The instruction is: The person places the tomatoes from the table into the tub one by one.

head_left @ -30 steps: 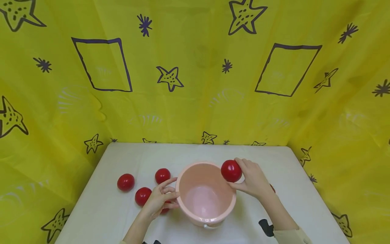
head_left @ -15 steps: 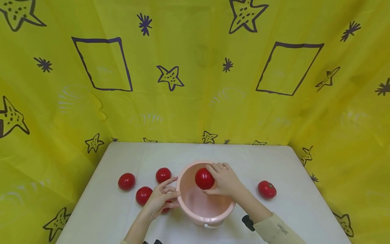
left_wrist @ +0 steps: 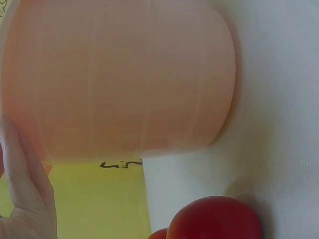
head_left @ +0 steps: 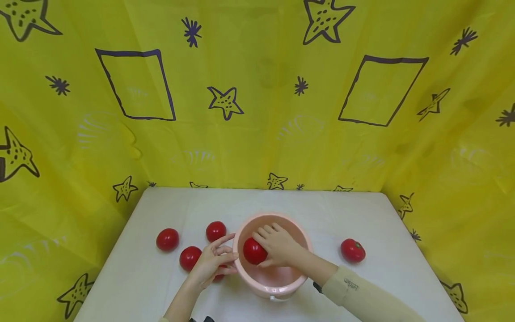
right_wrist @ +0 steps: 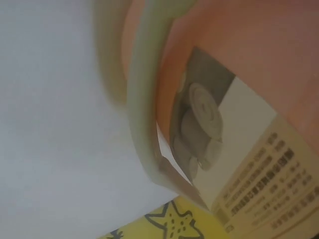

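Note:
A pink bucket (head_left: 277, 289) stands upright in the middle of the table. Thumb over its left rim and fingers along the outside, my left hand (head_left: 212, 263) holds it. Inside the bucket, my right hand (head_left: 280, 247) grips a red tomato (head_left: 253, 252) near the left inner wall. The left wrist view has the bucket's ribbed side with my left fingers (left_wrist: 22, 172) along it. In the right wrist view, the bucket's outer wall hides my right hand and the tomato; a pale handle (right_wrist: 144, 99) and a printed label (right_wrist: 259, 174) show there.
Left of the bucket lie several more tomatoes (head_left: 167, 240), one partly behind my left hand. Another tomato (head_left: 352, 250) with a green stem end lies to the right. A yellow curtain (head_left: 257, 147) with star drawings surrounds the white table (head_left: 322, 208).
My right hand has carried the tomato leftward from over the bucket's right rim, then down inside it. My left hand has stayed on the rim.

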